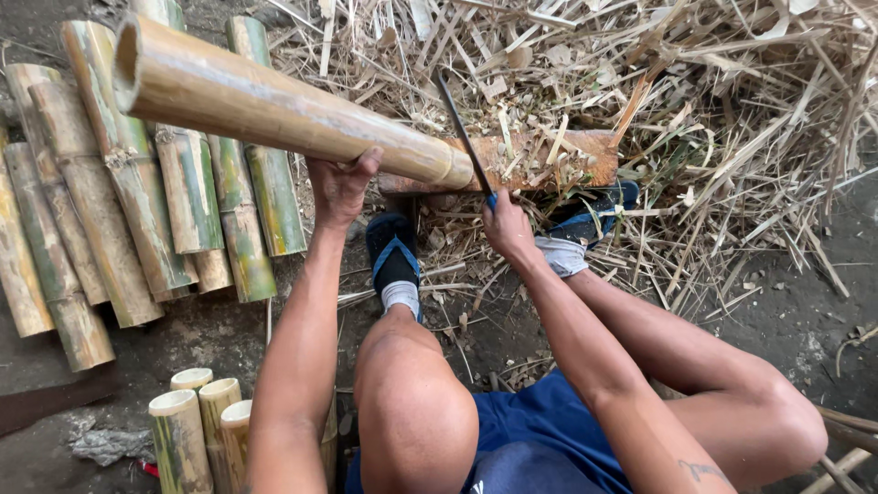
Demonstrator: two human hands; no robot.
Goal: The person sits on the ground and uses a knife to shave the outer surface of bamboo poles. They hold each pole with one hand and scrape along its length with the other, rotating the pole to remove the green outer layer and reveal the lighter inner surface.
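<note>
My left hand (340, 187) grips the underside of a long yellow bamboo pole (274, 105). The pole's open end points up and left, and its right end rests on a brown wooden block (585, 151). My right hand (506, 224) holds a dark-bladed knife (462, 133) by its blue handle. The blade stands against the pole's right end, just past a node ring. My knees and both sandalled feet (393, 261) sit below the block.
Several cut green-yellow bamboo sections (137, 210) lie side by side at left. Three short pieces (201, 425) stand at bottom left. A heap of dry bamboo shavings and strips (695, 110) covers the ground at upper right. The ground is dark dirt.
</note>
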